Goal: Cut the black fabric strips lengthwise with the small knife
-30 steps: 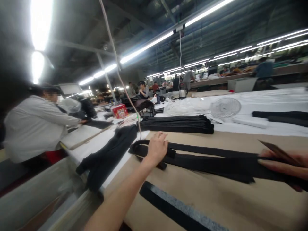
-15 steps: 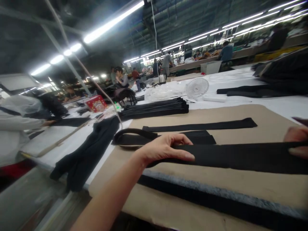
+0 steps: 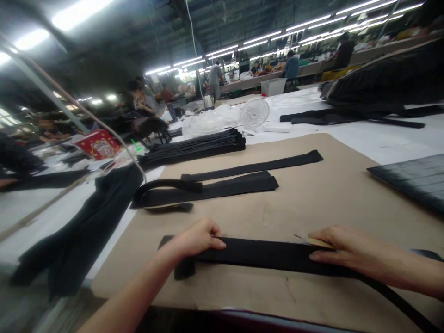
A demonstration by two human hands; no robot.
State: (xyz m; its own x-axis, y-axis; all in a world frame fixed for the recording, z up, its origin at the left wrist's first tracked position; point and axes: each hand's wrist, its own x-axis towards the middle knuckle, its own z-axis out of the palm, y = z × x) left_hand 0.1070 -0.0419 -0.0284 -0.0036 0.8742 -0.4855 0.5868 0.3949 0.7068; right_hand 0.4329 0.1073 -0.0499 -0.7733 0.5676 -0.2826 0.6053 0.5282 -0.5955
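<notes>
A long black fabric strip (image 3: 263, 252) lies across the brown board near its front edge. My left hand (image 3: 204, 238) pinches the strip's upper edge toward its left end, thumb on top. Farther right, my right hand (image 3: 347, 247) is closed on the same strip with the thumb along it. A slim yellowish piece (image 3: 321, 242) with a thin dark tip sticks out from under my right fingers; its kind is unclear. Beyond my hands lie a folded black strip (image 3: 239, 188) with a curled left end and a narrower black strip (image 3: 256, 167).
Brown board (image 3: 305, 199) covers the near table. Behind it are a stack of black strips (image 3: 201, 148), a fan (image 3: 255, 113) and a heap of dark fabric (image 3: 385, 78). Black cloth (image 3: 90, 222) hangs over the left edge. A striped grey-black piece (image 3: 416, 178) lies right.
The strip has come down toward the front of the board, over where the grey-edged strip lay. My right hand has moved inward from the right edge. The view has swung right.
</notes>
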